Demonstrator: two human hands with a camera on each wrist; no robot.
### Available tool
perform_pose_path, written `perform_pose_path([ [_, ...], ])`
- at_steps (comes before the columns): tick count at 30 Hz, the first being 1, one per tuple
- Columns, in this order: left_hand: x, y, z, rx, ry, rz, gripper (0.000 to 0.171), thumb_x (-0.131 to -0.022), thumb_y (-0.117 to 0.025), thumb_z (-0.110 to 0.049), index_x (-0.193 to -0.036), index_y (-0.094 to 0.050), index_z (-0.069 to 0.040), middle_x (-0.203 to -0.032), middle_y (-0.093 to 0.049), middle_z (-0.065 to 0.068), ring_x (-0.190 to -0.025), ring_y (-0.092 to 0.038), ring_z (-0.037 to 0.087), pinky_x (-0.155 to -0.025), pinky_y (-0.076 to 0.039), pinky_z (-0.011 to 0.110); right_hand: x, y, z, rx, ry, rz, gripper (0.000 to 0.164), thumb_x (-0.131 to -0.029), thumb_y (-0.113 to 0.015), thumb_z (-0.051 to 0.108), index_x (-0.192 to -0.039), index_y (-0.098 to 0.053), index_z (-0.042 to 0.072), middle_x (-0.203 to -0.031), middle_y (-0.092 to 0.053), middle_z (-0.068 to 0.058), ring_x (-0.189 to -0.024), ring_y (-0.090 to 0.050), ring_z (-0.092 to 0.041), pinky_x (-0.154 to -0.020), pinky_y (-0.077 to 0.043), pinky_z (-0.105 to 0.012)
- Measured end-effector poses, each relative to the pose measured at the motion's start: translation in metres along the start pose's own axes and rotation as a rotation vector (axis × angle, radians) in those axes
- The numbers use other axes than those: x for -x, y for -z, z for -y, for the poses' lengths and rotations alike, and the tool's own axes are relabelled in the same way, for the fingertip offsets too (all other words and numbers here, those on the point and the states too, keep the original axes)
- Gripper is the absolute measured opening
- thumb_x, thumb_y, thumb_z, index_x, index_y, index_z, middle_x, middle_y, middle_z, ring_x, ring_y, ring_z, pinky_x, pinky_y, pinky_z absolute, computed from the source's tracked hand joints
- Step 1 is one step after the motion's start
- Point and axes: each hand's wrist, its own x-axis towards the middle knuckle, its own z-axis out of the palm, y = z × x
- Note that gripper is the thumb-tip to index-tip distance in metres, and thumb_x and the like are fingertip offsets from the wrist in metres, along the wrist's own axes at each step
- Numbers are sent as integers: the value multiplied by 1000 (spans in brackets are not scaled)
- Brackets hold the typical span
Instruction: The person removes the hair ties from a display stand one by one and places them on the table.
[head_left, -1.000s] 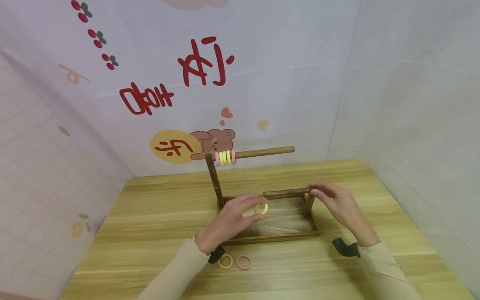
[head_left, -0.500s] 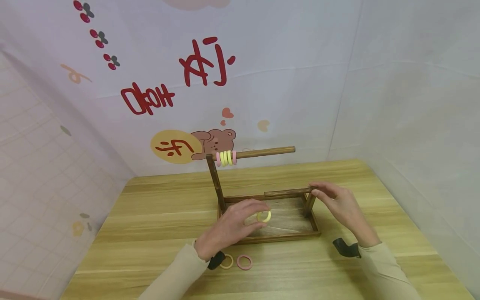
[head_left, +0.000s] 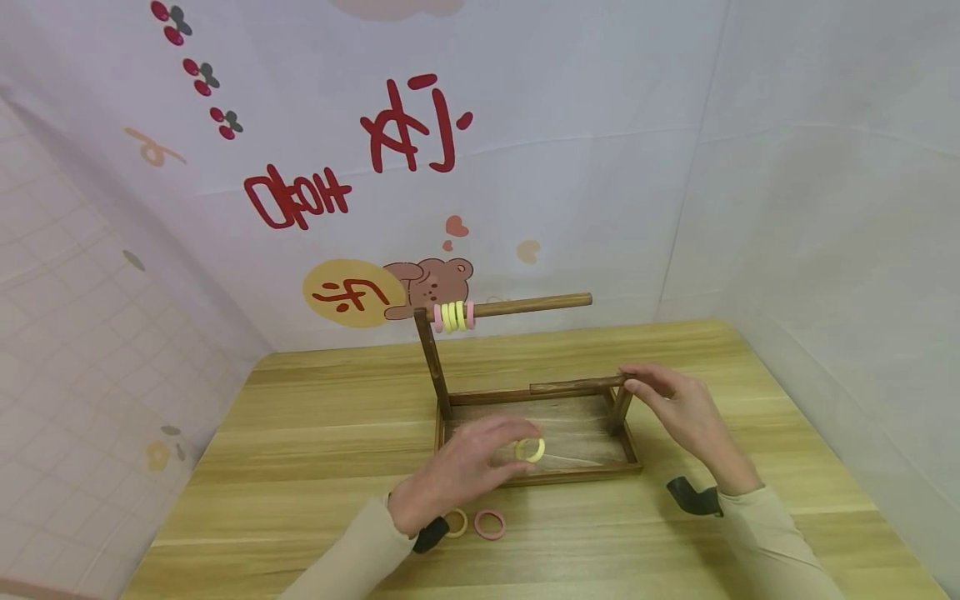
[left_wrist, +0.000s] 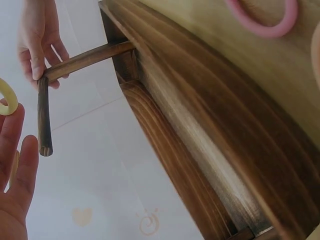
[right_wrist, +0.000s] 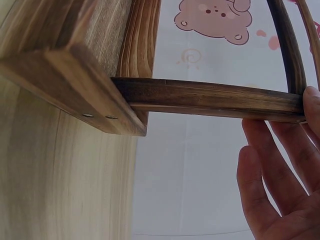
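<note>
My left hand [head_left: 465, 461] pinches a pale yellow ring [head_left: 541, 453] between thumb and fingertips, over the front part of a dark wooden stand's tray [head_left: 573, 476]. In the left wrist view, the yellow ring [left_wrist: 12, 99] shows only in part at the left edge. My right hand [head_left: 686, 412] grips the top of the stand's short post [head_left: 622, 407], where the lower rod [head_left: 573, 386] joins it. The right wrist view shows thumb and fingers around the post's end [right_wrist: 285, 106]. Pink and yellow rings [head_left: 453, 317] hang on the upper rod [head_left: 534, 305], near its tall post [head_left: 431, 358].
A pink ring [head_left: 490, 538] lies on the wooden table [head_left: 315, 425] in front of the stand. Beside it lies an orange-yellow ring [head_left: 465, 526], partly hidden by the black strap piece [head_left: 431, 536] at my left wrist. A printed cloth wall [head_left: 570, 167] stands behind the table.
My left hand has come down and nearer to me with the yellow ring, away from the level of the lower rod. The right hand stays on the short post.
</note>
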Motion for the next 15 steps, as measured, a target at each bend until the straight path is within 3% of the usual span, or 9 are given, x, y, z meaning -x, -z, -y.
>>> perform_pose_path([
  [5,4,-2,-2,10,40,38,41,-88,-84,-18,-125,-70,-8,-125,-71,3,-120,-66,15,-103,-51,23,0,0,0,14,-5,0,25,-100,-70,13,-125,-74,14,-115,-77,-3,-98,-72,-10,-81,-49,-7],
  [15,10,-10,-4,-12,4,60,38,-88,-84,-15,-123,-72,-10,-125,-70,3,-114,-67,12,-93,-53,16,0,1,1,25,-14,4,24,-101,-70,14,-125,-74,15,-115,-77,-2,-98,-73,-16,-80,-50,-8],
])
